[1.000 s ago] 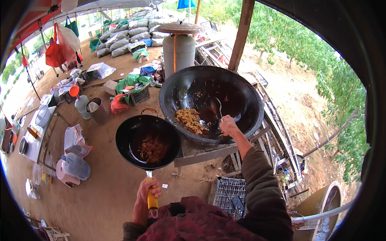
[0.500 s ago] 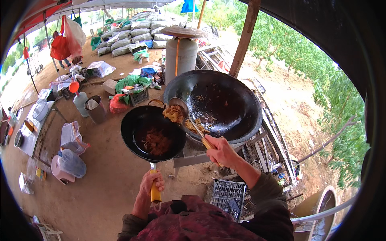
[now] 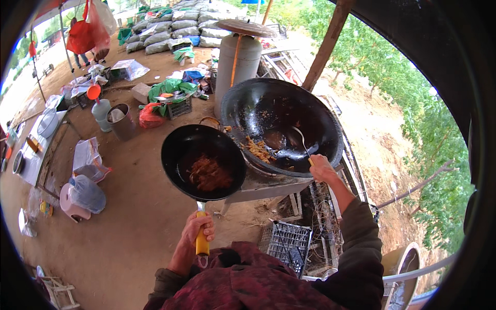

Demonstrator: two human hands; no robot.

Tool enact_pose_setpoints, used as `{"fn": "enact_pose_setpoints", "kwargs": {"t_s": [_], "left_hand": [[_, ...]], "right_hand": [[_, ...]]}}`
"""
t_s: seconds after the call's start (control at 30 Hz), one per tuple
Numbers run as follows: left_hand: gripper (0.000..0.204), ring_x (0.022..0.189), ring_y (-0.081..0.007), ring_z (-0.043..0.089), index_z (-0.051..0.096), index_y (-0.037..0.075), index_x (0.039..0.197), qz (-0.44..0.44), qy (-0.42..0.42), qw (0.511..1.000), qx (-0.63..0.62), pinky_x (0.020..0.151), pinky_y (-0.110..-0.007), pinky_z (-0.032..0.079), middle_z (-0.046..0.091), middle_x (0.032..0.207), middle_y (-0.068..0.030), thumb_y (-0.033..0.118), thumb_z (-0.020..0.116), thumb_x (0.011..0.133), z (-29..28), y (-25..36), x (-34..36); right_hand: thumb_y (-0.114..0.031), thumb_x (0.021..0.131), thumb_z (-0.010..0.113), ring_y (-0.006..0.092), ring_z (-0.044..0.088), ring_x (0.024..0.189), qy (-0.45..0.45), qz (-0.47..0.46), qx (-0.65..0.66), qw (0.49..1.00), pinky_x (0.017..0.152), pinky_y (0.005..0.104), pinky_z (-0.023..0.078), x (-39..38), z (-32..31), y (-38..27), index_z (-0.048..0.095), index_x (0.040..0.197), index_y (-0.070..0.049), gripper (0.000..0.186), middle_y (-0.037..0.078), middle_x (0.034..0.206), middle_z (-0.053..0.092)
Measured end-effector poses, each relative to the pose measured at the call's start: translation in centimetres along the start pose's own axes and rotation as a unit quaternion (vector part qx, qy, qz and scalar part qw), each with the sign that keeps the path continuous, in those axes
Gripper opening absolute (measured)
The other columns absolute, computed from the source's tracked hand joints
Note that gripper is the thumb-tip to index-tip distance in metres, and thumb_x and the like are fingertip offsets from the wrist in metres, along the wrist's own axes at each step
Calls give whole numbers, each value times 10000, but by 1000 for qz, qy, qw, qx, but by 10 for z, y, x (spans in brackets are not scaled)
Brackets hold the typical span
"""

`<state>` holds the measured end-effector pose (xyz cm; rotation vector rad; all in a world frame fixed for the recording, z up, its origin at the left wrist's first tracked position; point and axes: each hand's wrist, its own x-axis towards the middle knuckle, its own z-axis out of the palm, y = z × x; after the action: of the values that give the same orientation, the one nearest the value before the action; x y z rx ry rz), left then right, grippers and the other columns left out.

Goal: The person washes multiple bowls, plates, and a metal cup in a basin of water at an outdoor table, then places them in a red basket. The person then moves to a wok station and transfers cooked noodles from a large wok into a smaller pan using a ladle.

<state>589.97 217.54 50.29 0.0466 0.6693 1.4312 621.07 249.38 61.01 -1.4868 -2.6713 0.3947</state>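
My left hand (image 3: 194, 232) is closed around the yellow handle of a small black frying pan (image 3: 174, 155), held in the air left of a big wok. Reddish-brown shredded food (image 3: 209, 174) lies in the bottom of this pan. The large black wok (image 3: 318, 111) sits tilted on a stove, with yellowish-brown food (image 3: 258, 150) gathered on its near left side. My right hand (image 3: 323, 169), at the wok's near right rim, grips a ladle (image 3: 303, 142) by its handle. The ladle's head is down inside the wok, where its outline blends with the dark shiny surface.
Behind the wok stands a grey cylinder (image 3: 238, 64) with a round lid. A wooden post (image 3: 326, 46) rises at the far right of it. Below my right arm lies a black plastic crate (image 3: 289, 240). At left are a table (image 3: 41, 155) and a pink stool (image 3: 73, 205).
The ladle, earlier heaped with food over the frying pan's right edge, has moved right and down into the wok. More food now lies in the frying pan.
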Motion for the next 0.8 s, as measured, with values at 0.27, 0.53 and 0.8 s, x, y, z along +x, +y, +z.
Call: {"fn": "enact_pose_setpoints", "kwargs": {"t_s": [0.27, 0.53, 0.8], "left_hand": [[116, 428, -128, 441, 489, 84, 907, -7, 0, 1000, 1, 390, -293, 429, 444, 607, -35, 32, 559, 831, 4, 7, -3], [92, 430, -123, 440, 502, 90, 915, -10, 2, 1000, 10, 392, -290, 432, 440, 610, -29, 37, 543, 852, 15, 8, -1], [98, 439, -113, 431, 508, 90, 938, 1, -2, 1000, 3, 397, -280, 427, 421, 609, -20, 37, 527, 857, 14, -3, -5]], "right_hand": [[25, 824, 479, 59, 491, 459, -154, 58, 352, 921, 354, 215, 422, -65, 2, -67, 558, 1003, 10, 196, 57, 715, 560], [24, 815, 520, 62, 479, 457, -90, -26, 452, 887, 381, 212, 397, -115, -41, -139, 366, 1381, 13, 587, 41, 693, 551], [-7, 758, 529, 195, 547, 471, 12, 56, 251, 966, 410, 352, 445, 10, 14, -43, 516, 849, 27, 98, 108, 575, 528]]}}
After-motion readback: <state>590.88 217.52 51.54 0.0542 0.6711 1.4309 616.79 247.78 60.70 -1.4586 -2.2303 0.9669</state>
